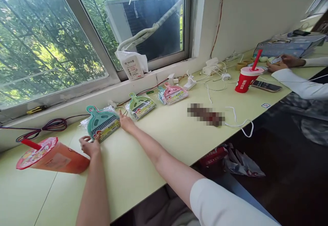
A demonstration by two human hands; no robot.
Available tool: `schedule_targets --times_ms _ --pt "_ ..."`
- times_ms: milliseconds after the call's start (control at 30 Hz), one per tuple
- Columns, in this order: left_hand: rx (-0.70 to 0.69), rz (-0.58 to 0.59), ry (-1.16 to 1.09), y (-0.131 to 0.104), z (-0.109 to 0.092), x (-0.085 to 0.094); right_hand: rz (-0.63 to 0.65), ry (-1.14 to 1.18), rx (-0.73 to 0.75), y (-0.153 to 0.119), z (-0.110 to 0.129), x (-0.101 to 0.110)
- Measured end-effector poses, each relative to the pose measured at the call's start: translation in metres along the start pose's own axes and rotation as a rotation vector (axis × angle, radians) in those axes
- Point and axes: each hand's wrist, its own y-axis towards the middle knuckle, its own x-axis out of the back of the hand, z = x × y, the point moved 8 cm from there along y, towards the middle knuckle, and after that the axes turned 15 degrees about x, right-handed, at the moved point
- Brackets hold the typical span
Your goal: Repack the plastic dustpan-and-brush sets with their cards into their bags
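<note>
A teal dustpan-and-brush set (102, 122) in clear wrap lies at the back left of the pale green table. My left hand (90, 145) is at its lower left corner, thumb on the front and fingers bent round the edge. At its right edge is my right hand (125, 121), with the index finger pointing up beside the wrap. A green set (140, 106) lies just right of that hand. Farther right, a pink set (175, 93) overlaps a light blue one (161, 95).
A tall orange drink cup (61, 157) stands close to my left wrist. Farther right are a red cup (246, 81), a phone (266, 86), white cables (242, 125) and a blurred-out item. Another person's hands (282, 64) hold something small at the far right.
</note>
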Motion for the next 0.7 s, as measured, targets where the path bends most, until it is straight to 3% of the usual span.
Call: schedule_targets --times_ms 133,467,600,700 --pt "0.201 -0.008 0.019 0.007 0.011 -0.002 0.04 0.07 -0.055 0.007 -0.013 -0.003" --pt "0.288 -0.069 0.08 0.02 0.018 -0.008 -0.113 0.343 -0.398 0.01 -0.037 -0.009" --pt "0.284 -0.047 0.087 0.025 0.018 -0.01 -0.14 0.313 -0.331 0.012 -0.033 -0.007" --pt "0.261 -0.017 0.112 0.026 0.02 -0.012 -0.077 0.269 -0.289 0.009 -0.026 -0.005"
